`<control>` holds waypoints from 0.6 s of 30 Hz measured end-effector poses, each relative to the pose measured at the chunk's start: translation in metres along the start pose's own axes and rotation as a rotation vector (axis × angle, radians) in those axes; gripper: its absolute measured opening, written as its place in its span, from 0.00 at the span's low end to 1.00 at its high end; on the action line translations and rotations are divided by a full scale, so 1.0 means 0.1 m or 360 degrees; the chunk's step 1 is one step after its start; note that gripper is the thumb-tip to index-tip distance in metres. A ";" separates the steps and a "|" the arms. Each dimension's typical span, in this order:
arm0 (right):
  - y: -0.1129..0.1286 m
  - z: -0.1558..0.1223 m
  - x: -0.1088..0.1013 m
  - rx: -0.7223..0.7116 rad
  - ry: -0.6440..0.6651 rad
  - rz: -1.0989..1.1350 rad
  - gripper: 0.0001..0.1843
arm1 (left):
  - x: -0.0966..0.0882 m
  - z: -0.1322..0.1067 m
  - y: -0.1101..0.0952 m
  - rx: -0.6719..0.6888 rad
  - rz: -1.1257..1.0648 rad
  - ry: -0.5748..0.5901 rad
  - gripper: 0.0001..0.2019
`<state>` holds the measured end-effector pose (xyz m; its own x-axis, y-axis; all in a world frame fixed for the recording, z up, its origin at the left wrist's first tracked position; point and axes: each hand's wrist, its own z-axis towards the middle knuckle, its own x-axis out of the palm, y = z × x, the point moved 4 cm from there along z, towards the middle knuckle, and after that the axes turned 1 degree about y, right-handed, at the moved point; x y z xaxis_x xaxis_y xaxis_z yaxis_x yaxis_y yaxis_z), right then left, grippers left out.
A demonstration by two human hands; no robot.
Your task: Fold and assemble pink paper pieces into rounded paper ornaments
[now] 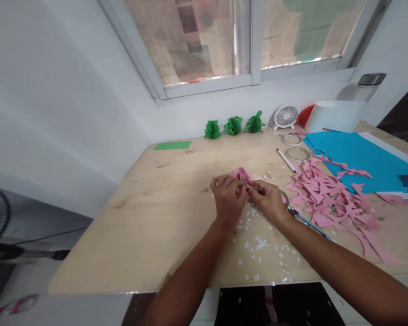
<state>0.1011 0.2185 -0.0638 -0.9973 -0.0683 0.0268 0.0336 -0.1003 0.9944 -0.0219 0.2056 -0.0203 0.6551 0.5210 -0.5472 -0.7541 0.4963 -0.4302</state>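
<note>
Both my hands meet over the middle of a light wooden table [156, 217]. My left hand [227, 195] and my right hand [265, 199] have their fingers pinched together on a small pink paper flower [241, 174], which sticks out just beyond the fingertips. Tiny white paper bits [258, 244] lie scattered on the wood under and in front of my wrists. Scissors [301, 216] lie partly hidden beneath my right forearm.
A heap of pink paper scraps [326, 194] lies at the right, beside blue sheets [360, 154]. Three green paper flowers [233, 125] stand by the wall, with a green card [172, 145], a pen [286, 160], tape rings [297, 154], a small white fan [286, 116] and a white paper roll [333, 116].
</note>
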 end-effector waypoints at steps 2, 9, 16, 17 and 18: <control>-0.01 0.01 -0.01 0.0038 -0.0021 0.0070 0.15 | -0.02 0.01 0.00 -0.0054 -0.0046 -0.0019 0.03; -0.09 0.10 -0.10 0.0136 -0.0216 0.0438 0.18 | -0.19 0.02 -0.04 -0.0081 -0.0414 -0.0027 0.04; 0.09 0.08 -0.16 0.0196 -0.0342 0.0551 0.18 | -0.22 0.02 -0.08 -0.0010 -0.0558 0.0083 0.07; 0.11 0.07 -0.17 0.0199 -0.0364 0.0555 0.18 | -0.22 0.03 -0.08 -0.0019 -0.0551 0.0070 0.07; 0.12 0.08 -0.19 0.0197 -0.0379 0.0554 0.18 | -0.22 0.03 -0.08 -0.0034 -0.0543 0.0058 0.07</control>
<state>0.1196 0.2262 -0.0513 -0.9157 0.1551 0.3707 0.3766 0.0092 0.9263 -0.0301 0.1924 -0.0024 0.8680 0.3019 -0.3942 -0.4927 0.6227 -0.6079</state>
